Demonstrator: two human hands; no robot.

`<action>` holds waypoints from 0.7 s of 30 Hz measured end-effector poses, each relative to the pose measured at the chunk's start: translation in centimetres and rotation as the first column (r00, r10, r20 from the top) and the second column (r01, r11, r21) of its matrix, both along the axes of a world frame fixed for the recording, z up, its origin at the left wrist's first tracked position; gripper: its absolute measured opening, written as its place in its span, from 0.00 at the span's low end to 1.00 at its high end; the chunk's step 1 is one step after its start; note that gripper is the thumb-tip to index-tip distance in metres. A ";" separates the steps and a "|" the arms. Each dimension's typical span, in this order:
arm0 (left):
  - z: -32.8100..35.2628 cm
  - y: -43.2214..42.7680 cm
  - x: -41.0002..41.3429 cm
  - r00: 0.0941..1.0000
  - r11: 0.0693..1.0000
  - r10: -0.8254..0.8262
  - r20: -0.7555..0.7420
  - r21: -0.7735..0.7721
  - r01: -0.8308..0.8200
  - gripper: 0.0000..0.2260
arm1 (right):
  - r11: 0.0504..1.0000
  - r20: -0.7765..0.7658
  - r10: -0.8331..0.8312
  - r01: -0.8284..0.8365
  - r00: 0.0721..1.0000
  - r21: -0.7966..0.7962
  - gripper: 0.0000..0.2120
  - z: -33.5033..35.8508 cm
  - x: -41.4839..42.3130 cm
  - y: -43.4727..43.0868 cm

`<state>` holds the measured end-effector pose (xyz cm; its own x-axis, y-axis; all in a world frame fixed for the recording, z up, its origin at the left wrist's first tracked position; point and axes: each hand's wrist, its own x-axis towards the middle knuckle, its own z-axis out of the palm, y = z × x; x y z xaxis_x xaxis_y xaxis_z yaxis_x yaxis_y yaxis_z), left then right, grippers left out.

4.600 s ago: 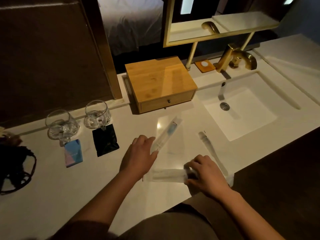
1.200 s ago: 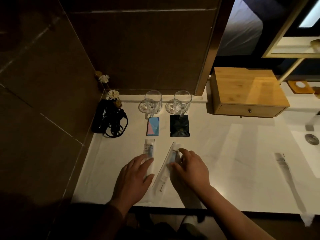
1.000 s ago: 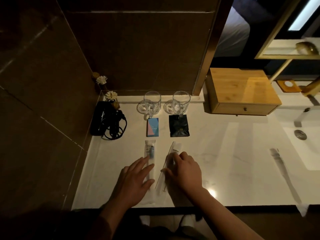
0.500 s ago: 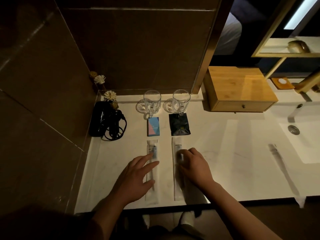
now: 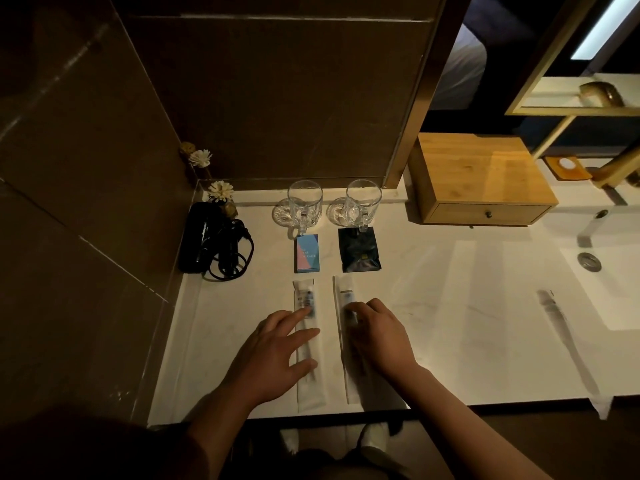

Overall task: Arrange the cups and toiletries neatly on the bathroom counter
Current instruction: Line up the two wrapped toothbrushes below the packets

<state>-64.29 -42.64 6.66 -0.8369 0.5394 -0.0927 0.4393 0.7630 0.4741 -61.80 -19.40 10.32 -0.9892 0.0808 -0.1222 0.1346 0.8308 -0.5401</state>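
Two wrapped toothbrush packets now lie parallel where a second ago the right one slanted: your left hand (image 5: 273, 351) rests flat on the left packet (image 5: 308, 341), your right hand (image 5: 377, 336) presses the right packet (image 5: 346, 320), both at 6 o'clock below the glass mugs (image 5: 304, 204); one sleeve (image 5: 568, 344) waits at 3 o'clock on the table (image 5: 433, 306), nothing blocking

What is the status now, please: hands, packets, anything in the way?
Left hand flat on left packet. Right hand on right packet, parallel below cups. Third packet lies apart near sink.
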 end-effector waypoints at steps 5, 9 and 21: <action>0.2 0.4 -0.1 0.999 0.999 0.026 -0.021 -0.021 -0.027 0.26 | 1.000 -0.019 -0.014 0.014 1.000 0.004 0.16 -0.3 0.2 -0.2; 0.3 0.6 -0.6 1.000 0.999 0.022 -0.010 -0.030 -0.022 0.27 | 0.999 -0.027 -0.016 0.017 1.000 0.044 0.16 -0.6 0.3 -0.5; 0.4 0.8 -1.0 0.999 0.999 0.036 0.017 -0.034 -0.035 0.28 | 0.998 -0.051 -0.019 0.022 0.999 0.063 0.18 -1.0 0.5 -0.7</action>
